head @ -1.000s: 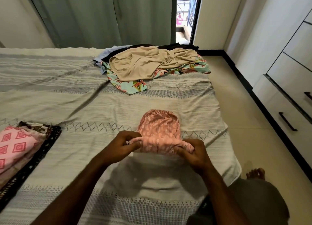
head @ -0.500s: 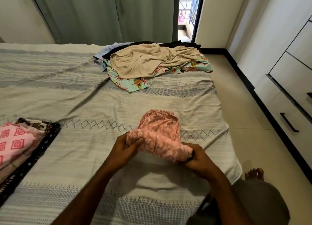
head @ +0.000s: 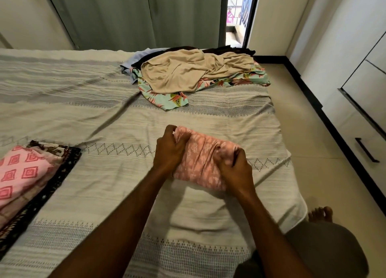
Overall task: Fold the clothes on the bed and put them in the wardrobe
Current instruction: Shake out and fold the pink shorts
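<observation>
Pink garment half-folded, both hands clamped on it, on the bed near its wardrobe-side edge.

Your left hand grips the far-left corner of the pink garment; your right hand pinches its right end. Let go unevenly and the bundle likely springs open; thin fabric. The unfolded pile lies further up the bed, the folded stack at its opposite edge, both untouched. Wardrobe stands beside the bed.

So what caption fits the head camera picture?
Both hands, left hand and right hand, grip a folded pink garment on the bed.
</observation>
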Action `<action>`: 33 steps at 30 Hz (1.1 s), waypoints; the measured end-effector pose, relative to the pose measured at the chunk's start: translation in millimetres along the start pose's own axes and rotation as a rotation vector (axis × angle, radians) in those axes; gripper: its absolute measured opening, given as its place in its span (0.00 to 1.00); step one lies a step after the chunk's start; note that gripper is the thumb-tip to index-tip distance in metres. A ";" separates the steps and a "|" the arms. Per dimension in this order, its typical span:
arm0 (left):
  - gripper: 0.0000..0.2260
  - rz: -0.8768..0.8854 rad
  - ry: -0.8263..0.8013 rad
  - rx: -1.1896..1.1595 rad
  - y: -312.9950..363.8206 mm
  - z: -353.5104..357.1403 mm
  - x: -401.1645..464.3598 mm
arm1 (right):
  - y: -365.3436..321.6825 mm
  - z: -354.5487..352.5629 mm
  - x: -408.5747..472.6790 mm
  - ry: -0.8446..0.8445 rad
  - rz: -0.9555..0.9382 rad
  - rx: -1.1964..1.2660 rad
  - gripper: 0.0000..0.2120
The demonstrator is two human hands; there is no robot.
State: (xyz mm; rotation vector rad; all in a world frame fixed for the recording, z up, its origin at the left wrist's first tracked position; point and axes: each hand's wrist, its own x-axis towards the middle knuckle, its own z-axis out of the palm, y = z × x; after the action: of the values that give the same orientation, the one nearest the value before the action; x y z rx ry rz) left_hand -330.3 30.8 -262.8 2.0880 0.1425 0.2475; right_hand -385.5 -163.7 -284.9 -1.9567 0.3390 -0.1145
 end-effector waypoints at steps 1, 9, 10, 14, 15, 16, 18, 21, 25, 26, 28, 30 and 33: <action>0.26 -0.078 -0.002 0.100 -2.9 2.0 6.0 | 3.7 2.6 2.2 0.035 0.039 -0.101 0.28; 0.33 -0.381 -0.328 0.137 -26.8 3.9 0.9 | 12.7 1.7 18.8 -0.071 0.295 -0.074 0.34; 0.26 -0.408 -0.350 0.002 -23.8 1.6 -0.6 | 12.8 2.7 19.7 -0.108 0.298 -0.055 0.37; 0.14 -0.434 -0.435 -0.322 -14.4 -14.4 -10.8 | 3.9 5.9 10.0 -0.244 0.215 0.019 0.28; 0.17 -0.437 -0.427 -0.402 -14.2 -25.1 -14.3 | -3.3 8.5 5.4 -0.285 0.191 0.089 0.24; 0.19 -0.443 -0.414 -0.472 -15.6 -34.3 -16.3 | -8.2 10.7 3.1 -0.333 0.176 0.167 0.22; 0.20 -0.440 -0.369 -0.567 -14.8 -58.7 -21.4 | -24.4 16.2 -1.4 -0.419 0.164 0.262 0.19; 0.20 -0.457 -0.280 -0.672 -19.9 -98.6 -31.5 | -56.1 35.3 -12.4 -0.505 0.142 0.335 0.16; 0.18 -0.513 -0.180 -0.772 -36.9 -163.6 -50.4 | -89.6 82.3 -25.1 -0.608 0.070 0.317 0.21; 0.17 -0.520 -0.129 -0.775 -43.4 -178.4 -55.9 | -96.6 94.4 -29.8 -0.644 0.059 0.297 0.23; 0.16 -0.511 -0.030 -0.756 -62.9 -212.4 -67.0 | -110.7 123.6 -40.2 -0.727 0.036 0.253 0.24; 0.18 -0.523 0.067 -0.690 -81.2 -239.5 -76.8 | -124.0 150.5 -51.2 -0.806 0.026 0.176 0.24; 0.18 -0.546 0.222 -0.628 -97.2 -280.0 -89.3 | -149.9 193.5 -69.6 -0.886 -0.032 0.113 0.27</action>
State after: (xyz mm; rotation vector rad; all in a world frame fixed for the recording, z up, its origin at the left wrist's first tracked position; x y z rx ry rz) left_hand -482.7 296.8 -219.9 1.3326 0.6674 0.1592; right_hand -378.9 82.4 -220.5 -1.7107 -0.2783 0.6816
